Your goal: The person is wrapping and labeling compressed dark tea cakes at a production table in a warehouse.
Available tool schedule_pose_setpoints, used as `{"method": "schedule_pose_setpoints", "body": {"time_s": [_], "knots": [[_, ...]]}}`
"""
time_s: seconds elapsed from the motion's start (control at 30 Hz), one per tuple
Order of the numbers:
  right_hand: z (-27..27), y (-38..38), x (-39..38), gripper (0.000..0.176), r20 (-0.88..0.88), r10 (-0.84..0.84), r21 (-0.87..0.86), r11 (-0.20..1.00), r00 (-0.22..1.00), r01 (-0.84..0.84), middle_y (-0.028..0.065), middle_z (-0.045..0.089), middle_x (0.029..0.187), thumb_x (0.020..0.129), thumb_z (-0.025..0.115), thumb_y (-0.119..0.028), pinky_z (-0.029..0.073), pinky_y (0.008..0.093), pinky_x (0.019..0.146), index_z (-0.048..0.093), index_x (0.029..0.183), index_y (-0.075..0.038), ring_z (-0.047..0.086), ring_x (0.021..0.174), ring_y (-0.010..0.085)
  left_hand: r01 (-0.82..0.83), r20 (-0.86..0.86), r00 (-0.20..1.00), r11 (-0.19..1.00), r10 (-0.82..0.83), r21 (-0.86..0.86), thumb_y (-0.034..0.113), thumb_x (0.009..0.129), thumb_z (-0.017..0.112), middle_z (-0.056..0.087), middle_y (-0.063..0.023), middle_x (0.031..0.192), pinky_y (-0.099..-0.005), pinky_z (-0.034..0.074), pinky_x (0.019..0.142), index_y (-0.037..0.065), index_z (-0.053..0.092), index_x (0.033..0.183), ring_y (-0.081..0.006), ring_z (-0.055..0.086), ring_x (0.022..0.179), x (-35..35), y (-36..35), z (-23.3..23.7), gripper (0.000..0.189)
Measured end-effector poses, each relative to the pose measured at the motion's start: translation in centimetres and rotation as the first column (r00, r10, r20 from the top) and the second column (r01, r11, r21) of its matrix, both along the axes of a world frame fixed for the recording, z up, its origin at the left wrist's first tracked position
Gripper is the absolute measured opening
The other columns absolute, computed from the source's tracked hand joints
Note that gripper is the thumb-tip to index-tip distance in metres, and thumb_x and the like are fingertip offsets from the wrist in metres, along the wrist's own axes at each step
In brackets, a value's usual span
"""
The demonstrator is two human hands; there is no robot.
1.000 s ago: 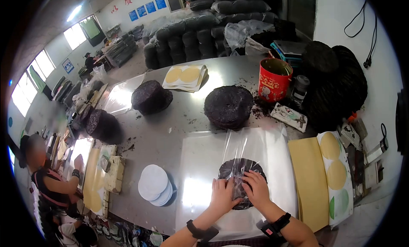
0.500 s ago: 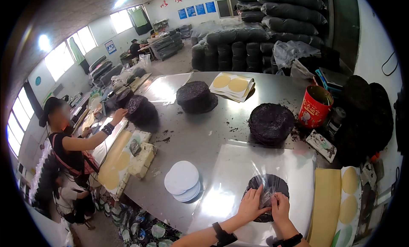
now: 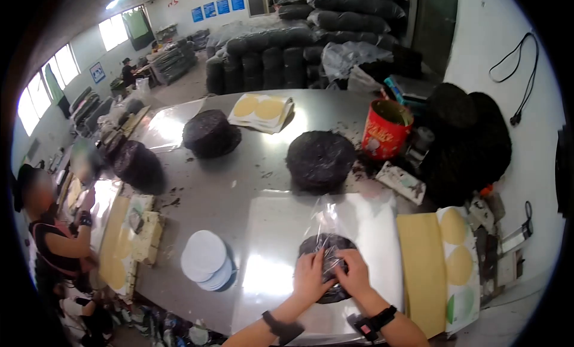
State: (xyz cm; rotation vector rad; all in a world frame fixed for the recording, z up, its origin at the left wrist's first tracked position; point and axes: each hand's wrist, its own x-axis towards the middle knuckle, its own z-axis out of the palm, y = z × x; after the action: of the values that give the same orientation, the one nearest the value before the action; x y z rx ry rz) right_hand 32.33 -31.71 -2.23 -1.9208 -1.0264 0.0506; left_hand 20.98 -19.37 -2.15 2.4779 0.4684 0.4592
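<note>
A dark round cake, which looks like dried seaweed, lies on white sheets near the front of the table. Clear plastic film covers it and stands up in a crumpled peak at its far side. My left hand is on the cake's left part, fingers bent and closed on the gathered plastic. On the right part, my right hand grips the film too, its thumb close to the left thumb. Left of the sheets is a stack of white paper discs.
Stacks of dark cakes stand behind the sheets. A red bucket and a white, stained block are at the back right. Yellow paper and label sheets lie right. A co-worker works at the left.
The view has turned right, so the table appears shifted left. My right hand has moved from a pinch at the film's edge to lie farther over the cake. The co-worker's outstretched arm has drawn in.
</note>
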Motion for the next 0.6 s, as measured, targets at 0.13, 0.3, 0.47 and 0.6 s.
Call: {"method": "schedule_pose_setpoints", "body": {"time_s": [0.13,0.3,0.47,0.6], "knots": [[1.4,1.8,1.1,0.031,0.083,-0.086,0.133,0.988,0.993,0.075,0.0140,0.066,0.110,0.086,0.071,-0.022,0.046,0.0444,0.098,0.066,0.109,-0.002,0.058,0.109,0.0362,0.098,-0.111,0.988,0.990,-0.108,-0.097,0.033,0.069,0.088,0.055,-0.0165,0.108,-0.0460,0.044,0.089,0.002,0.055,0.112,-0.0361,0.053,0.101,-0.2,0.2,-0.7,0.063],[-0.6,0.9,1.3,0.031,-0.021,0.031,-0.105,0.994,0.999,-0.033,0.0109,0.066,0.110,0.085,0.072,-0.029,0.041,0.0469,0.105,0.066,0.103,-0.004,0.057,0.108,0.0347,0.019,0.106,0.994,0.996,-0.009,-0.090,0.033,0.072,0.086,0.044,-0.0244,0.141,-0.0482,0.035,0.110,-0.002,0.042,0.138,-0.0402,0.039,0.135,0.3,0.5,-0.1,0.087],[2.6,2.0,0.8,0.038,0.235,-0.026,-0.243,0.966,0.972,0.084,0.0129,0.059,0.126,0.083,0.074,-0.037,0.032,0.0561,0.113,0.066,0.103,-0.006,0.054,0.117,0.0343,0.158,-0.066,0.985,0.987,-0.157,0.006,0.040,0.075,0.084,0.034,-0.0290,0.152,-0.0533,0.026,0.119,-0.004,0.033,0.148,-0.0453,0.027,0.145,0.0,1.2,-0.5,0.100],[1.4,2.2,1.7,0.039,0.202,0.043,-0.142,0.990,0.978,-0.014,0.0130,0.062,0.123,0.082,0.074,-0.037,0.032,0.0543,0.114,0.067,0.104,-0.006,0.055,0.121,0.0335,0.129,-0.140,0.978,0.973,-0.157,-0.192,0.030,0.071,0.087,0.037,-0.0279,0.148,-0.0501,0.027,0.119,-0.004,0.042,0.137,-0.0454,0.029,0.142,-0.2,1.4,-0.5,0.087]]}}
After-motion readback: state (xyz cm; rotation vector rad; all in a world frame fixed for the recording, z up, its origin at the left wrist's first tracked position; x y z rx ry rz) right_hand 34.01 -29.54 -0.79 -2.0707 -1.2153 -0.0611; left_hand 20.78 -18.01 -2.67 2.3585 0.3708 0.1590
